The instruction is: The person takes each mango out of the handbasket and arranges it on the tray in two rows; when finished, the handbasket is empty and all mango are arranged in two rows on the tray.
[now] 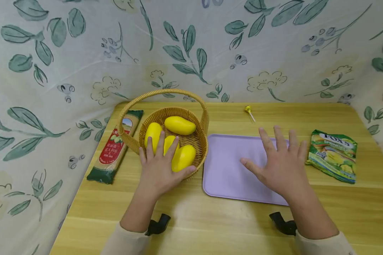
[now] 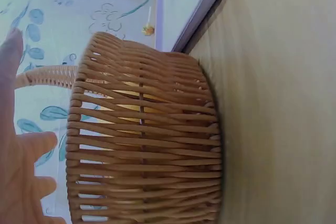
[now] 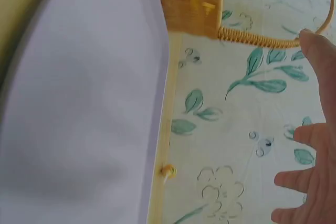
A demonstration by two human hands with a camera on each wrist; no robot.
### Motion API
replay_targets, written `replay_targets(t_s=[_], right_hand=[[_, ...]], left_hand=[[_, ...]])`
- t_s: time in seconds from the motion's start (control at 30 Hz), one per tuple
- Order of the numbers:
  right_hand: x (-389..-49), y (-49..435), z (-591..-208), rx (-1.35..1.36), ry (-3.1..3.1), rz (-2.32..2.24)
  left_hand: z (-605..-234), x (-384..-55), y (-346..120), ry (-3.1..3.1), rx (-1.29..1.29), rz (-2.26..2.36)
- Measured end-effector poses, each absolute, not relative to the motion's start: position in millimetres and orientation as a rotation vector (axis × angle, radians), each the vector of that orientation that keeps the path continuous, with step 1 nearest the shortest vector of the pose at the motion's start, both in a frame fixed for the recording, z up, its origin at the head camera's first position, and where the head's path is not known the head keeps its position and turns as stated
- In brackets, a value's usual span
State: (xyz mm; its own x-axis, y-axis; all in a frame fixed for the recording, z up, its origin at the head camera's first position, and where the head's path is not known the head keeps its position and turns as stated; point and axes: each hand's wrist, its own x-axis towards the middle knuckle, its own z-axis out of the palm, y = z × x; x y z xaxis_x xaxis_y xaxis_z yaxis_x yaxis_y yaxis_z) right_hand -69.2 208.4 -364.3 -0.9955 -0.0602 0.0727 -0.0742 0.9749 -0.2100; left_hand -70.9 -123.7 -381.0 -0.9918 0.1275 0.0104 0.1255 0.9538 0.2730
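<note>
My left hand (image 1: 159,171) is spread over the near side of a wicker basket (image 1: 205,152), fingers straight and holding nothing. Several yellow mangoes (image 1: 180,125) lie inside the basket, partly covered by that hand in the head view. From the left wrist, the woven basket wall (image 2: 147,145) stands just past the fingers. My right hand (image 1: 282,166) hovers with fingers fanned out above the right part of a lilac tray (image 1: 233,166). Nothing is in its grasp. The right wrist view has the tray surface (image 3: 89,103) beside the spread fingers.
A pack of spaghetti (image 1: 115,148) lies left of the basket, partly behind its handle. Behind the tray is a yellow-wrapped lollipop (image 1: 249,110). A green Fox's candy bag (image 1: 333,156) lies right of the tray. Leaf-patterned cloth (image 1: 210,53) hangs behind the wooden table (image 1: 210,226).
</note>
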Motion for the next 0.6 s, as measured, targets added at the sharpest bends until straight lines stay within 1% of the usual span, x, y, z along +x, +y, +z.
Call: replay_targets(t_s=[0.1,0.27,0.33,0.43,0.5,0.6], right_hand=[[-61.8,199.5,-361.0,0.256,-2.976,0.358],[-51.5,178.8,-368.7,0.503,-2.837,0.603],[-49.5,168.6,-375.1,0.601,-2.766,0.677],[-48.1,150.5,-384.2,0.73,-2.674,0.729],[-48.6,137.2,-388.6,0.809,-2.624,0.747],[-50.5,116.6,-392.2,0.906,-2.58,0.758]], left_hand=[[-383.3,-60.1,-128.7,3.141,0.205,0.526],[-392.3,-44.9,-134.2,3.269,0.122,0.76],[-398.9,-41.3,-135.5,3.313,0.011,0.956],[-410.7,-40.0,-137.2,3.291,-0.228,1.386],[-418.5,-42.0,-138.8,3.178,-0.396,1.715],[-428.5,-48.7,-143.1,2.938,-0.567,2.128]])
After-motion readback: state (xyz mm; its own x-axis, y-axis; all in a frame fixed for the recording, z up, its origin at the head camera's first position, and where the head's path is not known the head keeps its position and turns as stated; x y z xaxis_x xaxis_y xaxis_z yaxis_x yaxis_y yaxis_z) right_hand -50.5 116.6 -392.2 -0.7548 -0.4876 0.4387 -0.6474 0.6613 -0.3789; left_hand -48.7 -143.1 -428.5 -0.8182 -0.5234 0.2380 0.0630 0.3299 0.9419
